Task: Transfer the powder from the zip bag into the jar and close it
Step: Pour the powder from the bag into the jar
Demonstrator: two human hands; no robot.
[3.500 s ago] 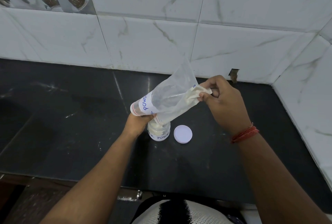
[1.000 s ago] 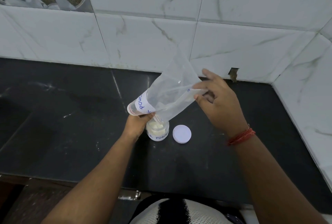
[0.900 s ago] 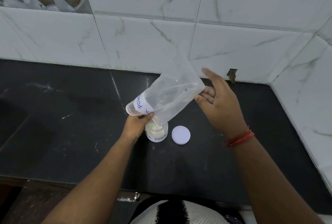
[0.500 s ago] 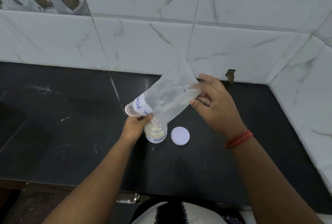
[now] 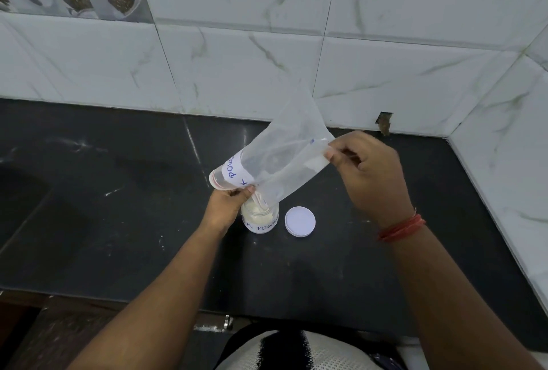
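The zip bag (image 5: 275, 162) was held tilted above the open jar (image 5: 260, 217), with its mouth low and its bottom corner raised to the right. The left hand (image 5: 226, 205) had its fingers closed on the mouth end of the bag, directly over the jar, and the right hand (image 5: 367, 174) pinched the raised edge between thumb and fingers. The bag looked nearly empty; most of the pale powder (image 5: 257, 212) was already inside the jar, which stood on the dark table (image 5: 118, 221). The white lid (image 5: 300, 221) lay just beside the jar, on its right.

The main risk was probably spilling. If the left hand let the bag mouth shift away from the narrow opening, the last powder would fall on the table. A hard shake from the right hand could throw powder out, or the bag could knock the light jar over. Some powder might also stay stuck in the bag's folds.
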